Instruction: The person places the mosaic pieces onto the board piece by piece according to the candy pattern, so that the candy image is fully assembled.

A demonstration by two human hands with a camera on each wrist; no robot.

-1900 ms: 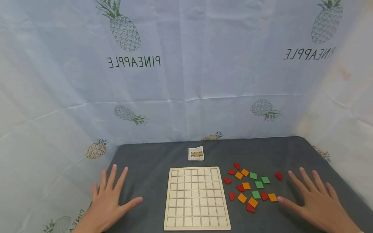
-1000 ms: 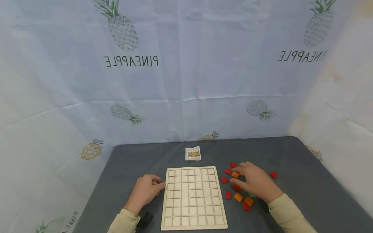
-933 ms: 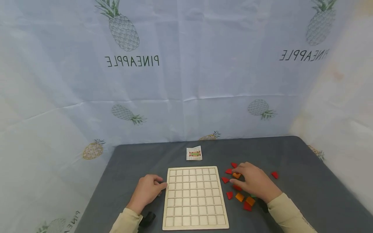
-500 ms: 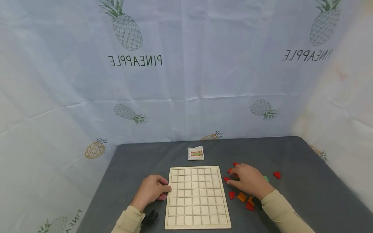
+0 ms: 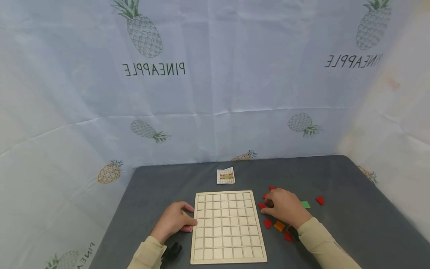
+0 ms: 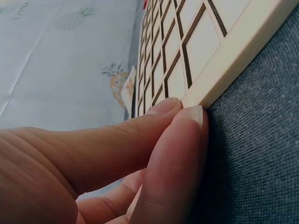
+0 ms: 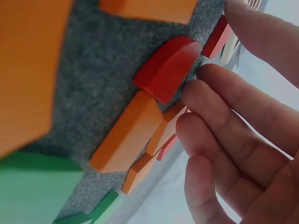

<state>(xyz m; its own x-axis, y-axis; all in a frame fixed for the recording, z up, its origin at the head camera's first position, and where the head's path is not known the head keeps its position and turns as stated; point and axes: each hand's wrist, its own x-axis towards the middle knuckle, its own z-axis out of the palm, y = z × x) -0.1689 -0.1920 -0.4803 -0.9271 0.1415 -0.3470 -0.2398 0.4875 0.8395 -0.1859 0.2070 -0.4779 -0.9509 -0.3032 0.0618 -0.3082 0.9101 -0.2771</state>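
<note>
A pale wooden grid board (image 5: 228, 260) lies flat on the dark cloth. At its left edge, my left hand (image 5: 173, 220) pinches the rim with thumb and fingertips; the left wrist view shows the fingertips (image 6: 189, 119) against the edge. My right hand (image 5: 288, 206) hovers low over the loose flat pieces, its fingers relaxed and bent, holding nothing. In the right wrist view, a red curved-edge piece (image 7: 170, 65) and an orange tile (image 7: 128, 133) lie by the fingers, with another red piece (image 7: 217, 39) near the thumb. The right hand hides several tiles from the head view.
A small pattern card (image 5: 226, 176) lies behind the board. A single red piece (image 5: 320, 200) sits apart on the right. A green tile (image 5: 305, 204) shows beyond the right hand, an orange one (image 5: 279, 225) nearer. A pineapple-print curtain (image 5: 208, 86) hangs behind.
Both hands, spread flat at the sides at first, have come inward. The left has taken hold of the board's left edge; the right has moved over the pieces and drifted slightly left.
</note>
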